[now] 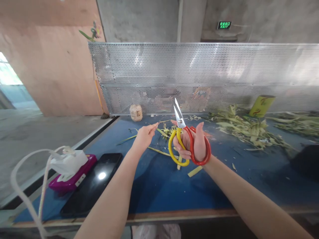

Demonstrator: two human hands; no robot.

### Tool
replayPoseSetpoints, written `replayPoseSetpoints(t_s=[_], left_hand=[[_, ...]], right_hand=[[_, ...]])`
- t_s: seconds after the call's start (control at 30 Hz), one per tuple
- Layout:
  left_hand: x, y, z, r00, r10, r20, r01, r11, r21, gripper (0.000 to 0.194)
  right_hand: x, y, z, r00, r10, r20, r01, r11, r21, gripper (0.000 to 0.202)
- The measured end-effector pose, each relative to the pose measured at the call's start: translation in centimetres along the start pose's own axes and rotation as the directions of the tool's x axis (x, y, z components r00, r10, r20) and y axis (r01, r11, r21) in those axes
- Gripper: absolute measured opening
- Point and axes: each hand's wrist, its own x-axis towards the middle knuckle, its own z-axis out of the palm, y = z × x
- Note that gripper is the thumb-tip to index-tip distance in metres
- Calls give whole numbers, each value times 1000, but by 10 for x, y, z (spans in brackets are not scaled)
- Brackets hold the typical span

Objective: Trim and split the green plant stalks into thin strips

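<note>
Scissors [180, 121] with one yellow and one red handle point upward, their blades together. My right hand [193, 142] holds them, fingers through or around the handles and the thumb raised. To its left, my left hand [146, 133] pinches the end of a thin pale strip [164, 121] that stretches toward the right hand. Under and between the hands lie green leaf scraps [163, 132] on the blue tabletop [159, 196]. A short pale-green piece [195, 171] rests below the right hand.
A black phone [92, 186] and a purple power strip [74, 177] with a white plug and cables lie at the left. A roundish container [136, 113] stands behind. Leaf piles [246, 127] and a yellow-green box [261, 106] sit right, before a perforated metal panel [149, 66].
</note>
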Motion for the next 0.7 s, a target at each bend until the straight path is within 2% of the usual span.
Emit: replayPoseSetpoints(t_s=[0.27, 0.4, 0.53, 0.7], left_hand=[[0, -2, -2, 984, 166, 58, -173, 976, 134, 36], [1, -6, -6, 980, 188, -65, -161, 941, 298, 32], [2, -3, -10, 979, 199, 46, -204, 950, 235, 40], [1, 10, -14, 998, 56, -19, -53, 989, 142, 46]], right_hand=[[5, 5, -6, 997, -49, 67, 47, 998, 35, 85], [6, 2, -11, 998, -47, -48, 48, 999, 24, 84], [7, 3, -17, 992, -60, -111, 66, 997, 50, 81], [9, 4, -20, 989, -96, -114, 105, 992, 76, 77]])
